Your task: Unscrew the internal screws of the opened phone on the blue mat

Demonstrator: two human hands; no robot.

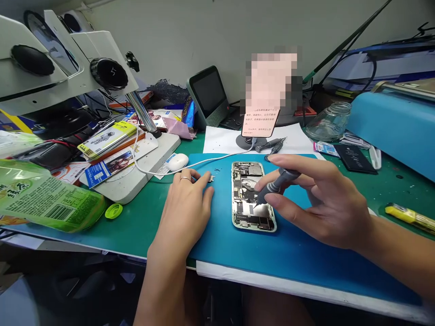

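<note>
An opened phone (253, 210), its inner parts showing, lies on the blue mat (217, 240). Over its right side, my right hand (326, 203) holds a grey screwdriver (277, 184) between thumb and fingers, the tip pointing down left toward the phone's inside. Whether the tip touches it I cannot tell. My left hand (190, 199) rests on the mat left of the phone, thumb and index finger apart, fingertips beside a small metal part (212, 179). Whether the fingers touch that part is unclear. Small dark bits (217, 170) lie just beyond it.
A microscope stand (132, 176) and green pouch (68, 203) are at left. Behind the mat are a lit phone (260, 122) on a stand, a white cable (210, 159) and more screwdrivers (272, 145). A glass jar (331, 120), blue machine (390, 122) and yellow cutter (408, 215) sit right.
</note>
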